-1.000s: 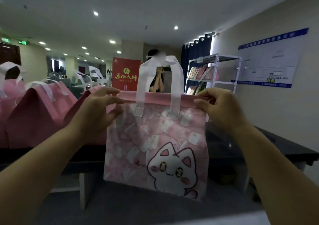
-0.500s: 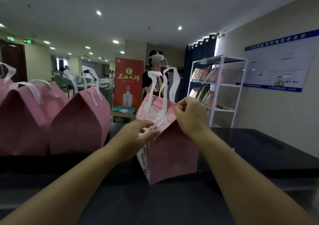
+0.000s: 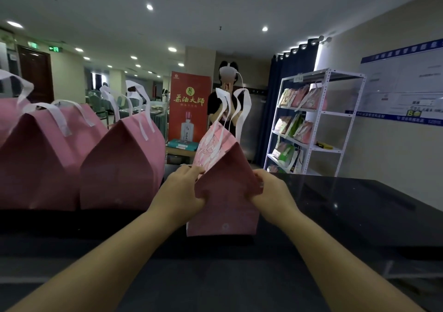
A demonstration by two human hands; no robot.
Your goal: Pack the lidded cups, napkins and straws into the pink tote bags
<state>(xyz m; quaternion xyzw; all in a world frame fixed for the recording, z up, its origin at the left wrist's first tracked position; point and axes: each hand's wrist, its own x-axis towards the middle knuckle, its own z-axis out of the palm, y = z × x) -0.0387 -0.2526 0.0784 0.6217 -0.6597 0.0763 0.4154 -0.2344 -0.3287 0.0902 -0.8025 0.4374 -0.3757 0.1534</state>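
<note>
The tote (image 3: 223,213) is stood on the black table (image 3: 347,206), its side folds pinched by curled fingers of the left hand (image 3: 179,192) and right hand (image 3: 272,195). Two more totes (image 3: 122,168), seemingly packed, are ranged at left; a shelf (image 3: 318,120) and banner (image 3: 189,110) are seen behind.

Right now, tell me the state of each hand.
Left hand: grips the pink bag, left side.
Right hand: grips the same bag, right side.

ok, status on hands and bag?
Grips: left hand and right hand hold the pink tote bag by its sides. Bag upright on black table, handles up. Nothing blocking; other pink bags stand beside it.
</note>
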